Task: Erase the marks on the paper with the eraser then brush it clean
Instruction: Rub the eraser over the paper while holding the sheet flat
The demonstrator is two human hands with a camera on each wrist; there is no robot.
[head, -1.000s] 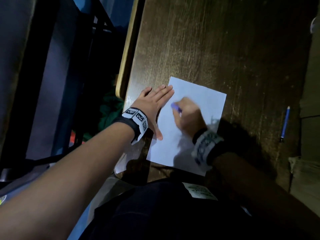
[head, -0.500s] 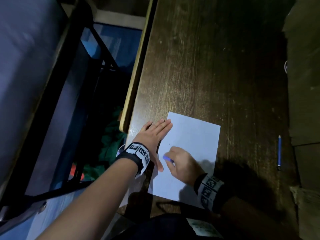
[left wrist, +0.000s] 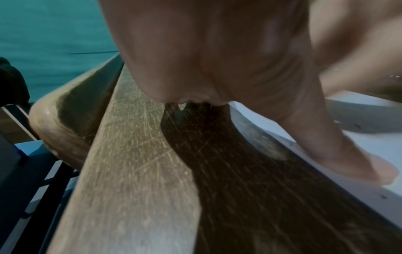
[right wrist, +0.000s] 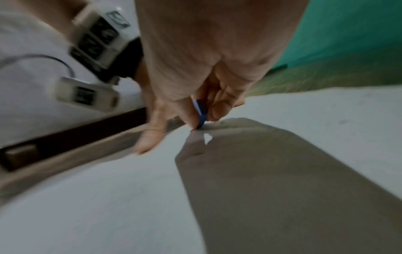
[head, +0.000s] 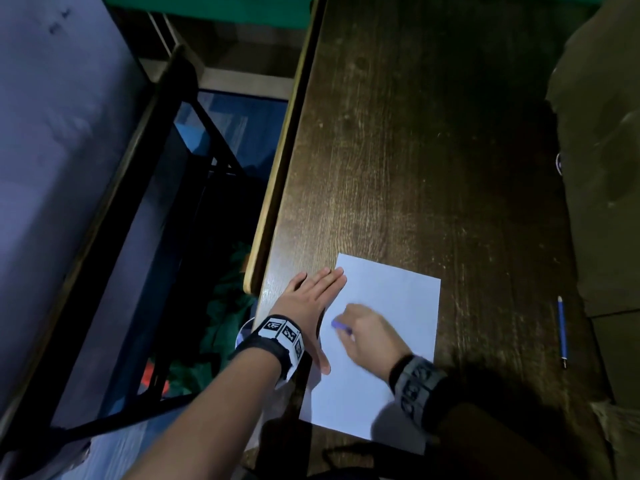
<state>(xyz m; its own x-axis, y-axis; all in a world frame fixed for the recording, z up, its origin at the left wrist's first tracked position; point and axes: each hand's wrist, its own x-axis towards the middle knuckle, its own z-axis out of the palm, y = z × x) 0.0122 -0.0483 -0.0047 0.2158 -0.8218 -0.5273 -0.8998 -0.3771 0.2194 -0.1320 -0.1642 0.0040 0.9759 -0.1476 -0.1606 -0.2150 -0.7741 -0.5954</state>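
Paper, 1 white sheet, is seen at the lower centre of the head view, lying flat on the dark wooden table. It is pressed along its left edge by the left hand, whose fingers are held straight and flat, with the thumb laid on the sheet. A small blue eraser is pinched between the curled thumb and fingers of the right hand, and its lower end is set against the sheet at centre frame. The marks being rubbed cannot be made out. A blue pen is seen on the table at the right of the frame, well apart from the sheet.
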